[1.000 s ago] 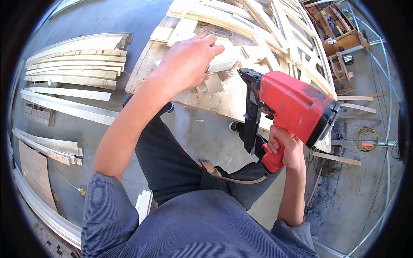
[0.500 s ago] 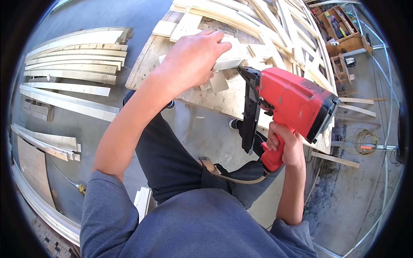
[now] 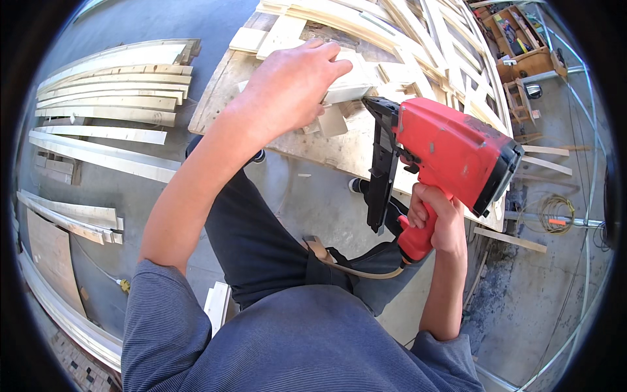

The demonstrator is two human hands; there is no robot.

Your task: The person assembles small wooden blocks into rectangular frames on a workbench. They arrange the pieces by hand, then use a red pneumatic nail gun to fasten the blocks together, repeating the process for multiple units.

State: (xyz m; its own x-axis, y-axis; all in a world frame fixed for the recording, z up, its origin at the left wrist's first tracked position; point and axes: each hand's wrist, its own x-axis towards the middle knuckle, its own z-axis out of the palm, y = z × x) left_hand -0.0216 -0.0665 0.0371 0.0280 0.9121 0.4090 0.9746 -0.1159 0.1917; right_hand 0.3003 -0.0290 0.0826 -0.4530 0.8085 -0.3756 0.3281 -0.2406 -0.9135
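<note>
My right hand [image 3: 436, 219] is wrapped round the grip of a red and black pneumatic nail gun [image 3: 454, 150], with a tan air hose [image 3: 369, 274] running from the grip's base. The gun's black nose touches or nearly touches the end of a pale wooden piece [image 3: 349, 93]. Over that piece lies my left hand [image 3: 294, 85], its fingers curled down on it; the fingertips are partly hidden. Just below the piece, a small wood block [image 3: 333, 121] rests on the worn wooden worktable [image 3: 313, 151].
Many loose wood strips [image 3: 418, 46] cover the far side of the table. Stacked boards [image 3: 111, 91] lie on the floor at left. At right are a wooden tool box [image 3: 519, 39], a coiled hose [image 3: 555, 214] and metal rails. My feet are under the table's near edge.
The nail gun and my right hand have shifted very slightly right and up. My left hand stays on the wooden piece almost unmoved.
</note>
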